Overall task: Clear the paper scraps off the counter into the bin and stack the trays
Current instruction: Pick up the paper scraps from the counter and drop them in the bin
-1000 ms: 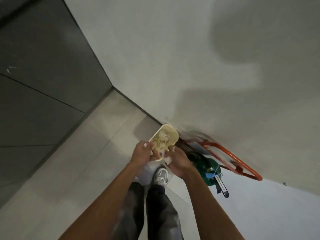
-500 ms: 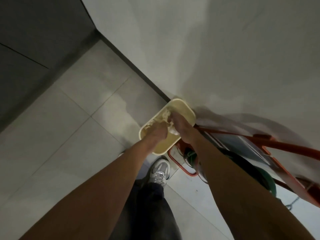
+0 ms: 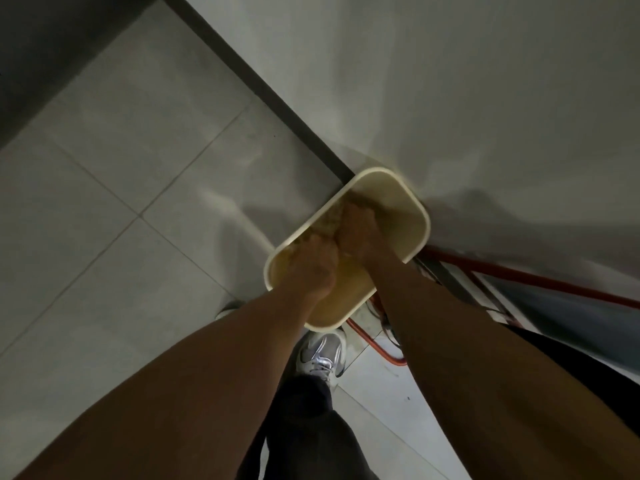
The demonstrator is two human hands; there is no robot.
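Observation:
A cream rectangular bin [image 3: 414,206] stands on the tiled floor against the white wall. Both my hands reach down inside it. My left hand [image 3: 313,263] is at the bin's near-left side and my right hand [image 3: 358,233] is just beyond it, the two touching. Their fingers point down into a heap of crumpled paper scraps [image 3: 329,221], which shows at the fingertips along the bin's left wall. Only the backs of my hands show, so the fingers' grip is hidden. No trays or counter are in view.
A red metal frame [image 3: 540,282] with dark parts leans by the wall right of the bin. My grey sneaker [image 3: 323,356] and dark trouser leg stand just before the bin. A dark skirting strip [image 3: 249,77] runs along the wall's foot; pale floor tiles lie to the left.
I have bent closer to the bin. My hands, which held scraps above its rim a second ago, have gone down inside it onto the heap.

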